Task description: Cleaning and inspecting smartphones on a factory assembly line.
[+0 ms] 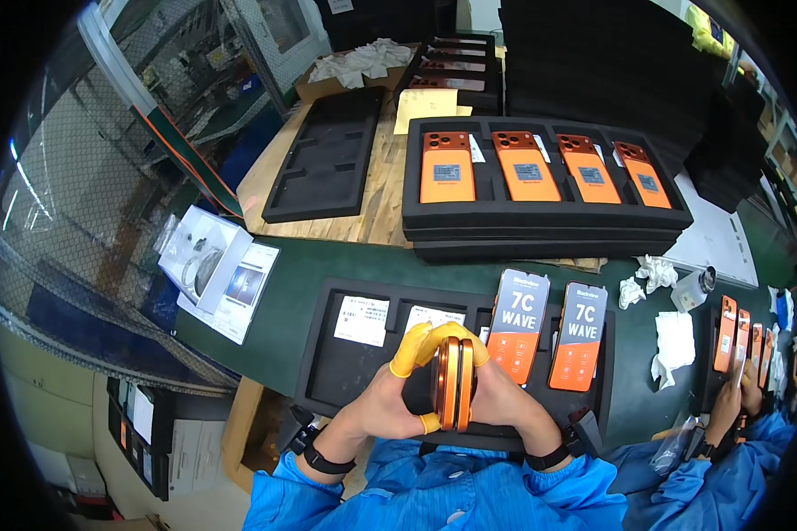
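Two orange smartphones (452,385) stand edge-on, pressed side by side between my hands. My left hand (383,400) is closed round their left side, with yellow finger cots on its fingertips. From the right, my right hand (502,400) grips them; yellow shows on its fingertips too. Below them lies a black foam tray (321,376) on the table. In its right half rest two phones with printed screen films, one (515,327) beside the other (578,336). White paper labels (361,320) sit in the left slots, partly hidden by my hands.
Behind stands a stack of black foam trays (540,215), its top one holding several orange phones. An upturned-looking foam tray (323,155) lies left of it. A white box (202,257), crumpled tissues (655,274) and a bottle (692,289) surround the work spot. A co-worker's hand (726,409) is at right.
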The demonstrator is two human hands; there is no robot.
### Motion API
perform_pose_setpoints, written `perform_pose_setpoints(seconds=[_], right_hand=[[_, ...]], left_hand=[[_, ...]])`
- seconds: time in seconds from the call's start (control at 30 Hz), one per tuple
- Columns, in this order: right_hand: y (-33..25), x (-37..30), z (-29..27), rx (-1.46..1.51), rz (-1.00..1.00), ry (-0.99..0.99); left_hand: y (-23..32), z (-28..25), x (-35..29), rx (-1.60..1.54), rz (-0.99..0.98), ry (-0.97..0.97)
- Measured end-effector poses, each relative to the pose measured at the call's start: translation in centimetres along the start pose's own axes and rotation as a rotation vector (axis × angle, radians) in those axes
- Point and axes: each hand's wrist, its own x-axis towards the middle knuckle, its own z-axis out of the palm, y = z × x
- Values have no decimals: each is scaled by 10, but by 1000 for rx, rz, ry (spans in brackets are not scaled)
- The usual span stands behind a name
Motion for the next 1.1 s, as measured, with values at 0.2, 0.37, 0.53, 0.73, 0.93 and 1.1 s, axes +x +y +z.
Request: perform_pose_setpoints(seconds=[0.2, 0.37, 0.53, 0.73, 0.93, 1.1], right_hand=[[1, 0, 1, 100, -65, -24], [2, 1, 2, -137, -245, 111], [-20, -7, -21, -781, -537, 359], [-9, -10, -19, -983, -581, 354], [0, -13, -16, -957, -532, 337], [-3, -15, -14, -937, -562, 279]], left_hand=[[6, 1, 0, 36, -1, -53], [21, -4, 2, 254, 6, -112], [1, -11, 6, 646, 308, -7], [-9, -9, -7, 823, 358, -6], [-14, -6, -11, 888, 368, -41], [-22, -4, -17, 1019, 526, -31]])
